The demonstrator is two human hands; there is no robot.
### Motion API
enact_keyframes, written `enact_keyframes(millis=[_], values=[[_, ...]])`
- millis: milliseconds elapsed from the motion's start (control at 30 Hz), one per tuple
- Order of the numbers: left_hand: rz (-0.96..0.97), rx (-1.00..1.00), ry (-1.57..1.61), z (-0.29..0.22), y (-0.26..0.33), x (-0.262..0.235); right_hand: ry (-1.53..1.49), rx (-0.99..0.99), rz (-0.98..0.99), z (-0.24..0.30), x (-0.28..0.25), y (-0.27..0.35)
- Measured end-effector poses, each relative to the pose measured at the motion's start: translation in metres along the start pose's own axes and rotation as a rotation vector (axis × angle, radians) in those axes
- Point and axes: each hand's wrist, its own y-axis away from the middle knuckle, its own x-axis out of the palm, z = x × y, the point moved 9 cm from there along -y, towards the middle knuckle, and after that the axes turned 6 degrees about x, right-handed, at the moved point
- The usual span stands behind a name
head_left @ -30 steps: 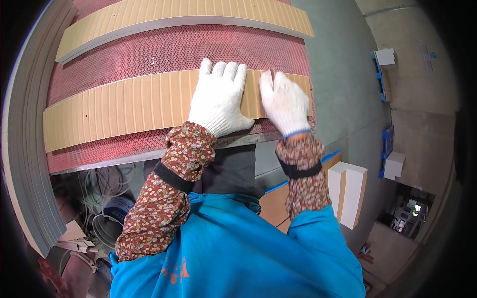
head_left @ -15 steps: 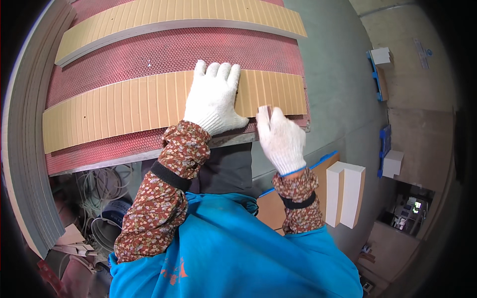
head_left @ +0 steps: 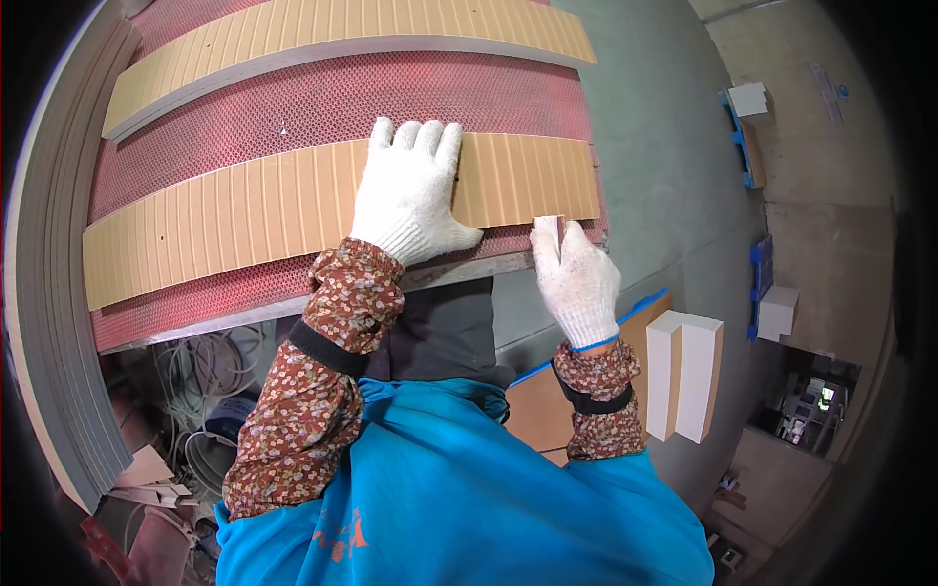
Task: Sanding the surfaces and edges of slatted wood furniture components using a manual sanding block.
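A tan strip of board with grooves across it lies lengthwise on a red textured mat. My left hand, in a white knit glove, presses flat on this board with fingers stretched forward and thumb out to the right. Near the board's right end, my gloved right hand is closed around a small pale block with a brownish side. That block is at the board's near edge; whether it touches the edge is hard to see. The fingers hide most of it.
Beyond lies another, thicker grooved strip. A stack of long boards lines the left side. Hoses and a bucket are below the table at left. To the right, white blocks sit on a brown sheet.
My right hand has slid rightward along the board's near edge with the small block. The left hand keeps its flat place on the board as the whole view shifts slightly.
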Motion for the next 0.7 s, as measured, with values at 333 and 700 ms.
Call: enact_keyframes(millis=[333, 700], values=[[0.027, -0.004, -0.004, -0.002, -0.001, 0.002, -0.007, -0.012, 0.009, 0.013, 0.003, -0.048], [0.073, -0.012, 0.020, -0.004, -0.005, -0.001, 0.036, -0.031, 0.076, 0.036, 0.016, -0.134]])
